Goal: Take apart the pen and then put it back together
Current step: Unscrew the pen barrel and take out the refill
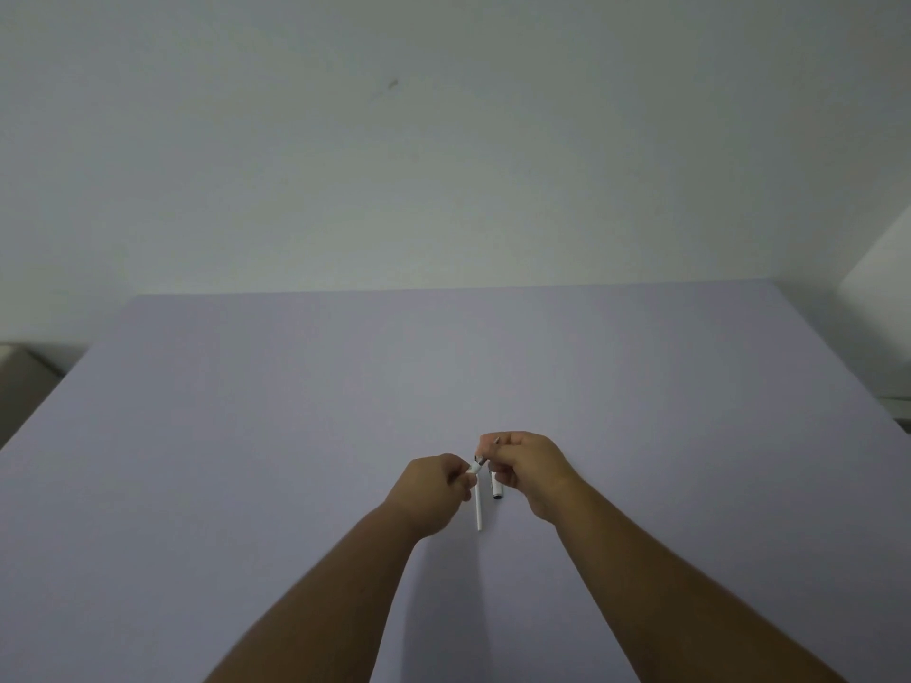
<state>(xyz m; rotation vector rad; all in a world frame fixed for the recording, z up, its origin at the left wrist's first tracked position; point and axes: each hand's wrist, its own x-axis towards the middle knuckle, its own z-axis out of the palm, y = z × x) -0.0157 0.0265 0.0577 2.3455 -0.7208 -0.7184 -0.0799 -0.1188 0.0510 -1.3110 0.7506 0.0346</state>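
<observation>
The pen is in pieces. My left hand (436,485) pinches a small white tip piece (474,468) between thumb and fingers. My right hand (530,465) is closed around a thin refill (485,453), whose dark point pokes out above the fingers and whose lower end meets the white piece. Under the hands, two more parts lie on the lilac table (246,436): a slim white barrel (478,510) and a shorter white cap (496,489) with a dark end. The hands hide the upper ends of both.
A pale wall stands behind the table's far edge. A brownish object (19,382) sits beyond the left edge and a white object (882,308) beyond the right corner.
</observation>
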